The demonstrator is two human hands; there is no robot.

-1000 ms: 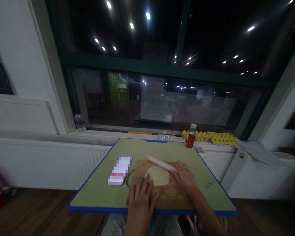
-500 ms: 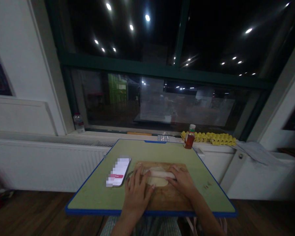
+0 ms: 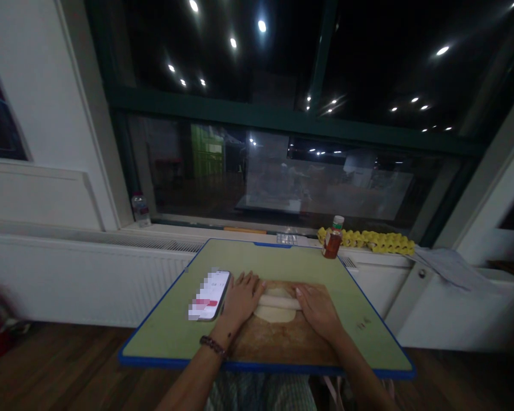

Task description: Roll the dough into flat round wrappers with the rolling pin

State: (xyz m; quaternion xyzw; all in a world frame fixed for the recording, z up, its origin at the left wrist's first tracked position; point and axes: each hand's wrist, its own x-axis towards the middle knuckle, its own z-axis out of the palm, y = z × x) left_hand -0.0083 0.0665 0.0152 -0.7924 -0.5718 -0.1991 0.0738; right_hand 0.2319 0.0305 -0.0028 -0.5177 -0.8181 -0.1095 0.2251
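Dark window (image 3: 295, 117), white wall (image 3: 38, 85); radiator (image 3: 89, 285), brown floor (image 3: 72, 357)

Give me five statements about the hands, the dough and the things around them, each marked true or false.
1. The rolling pin lies across the dough. True.
2. The left hand and right hand are at opposite ends of the rolling pin. True.
3. The phone lies right of the wooden board. False: the phone lies left of it.
4. The bracelet is on the right hand's arm. False: the bracelet is on the left hand's arm.
5. The egg tray is yellow. True.
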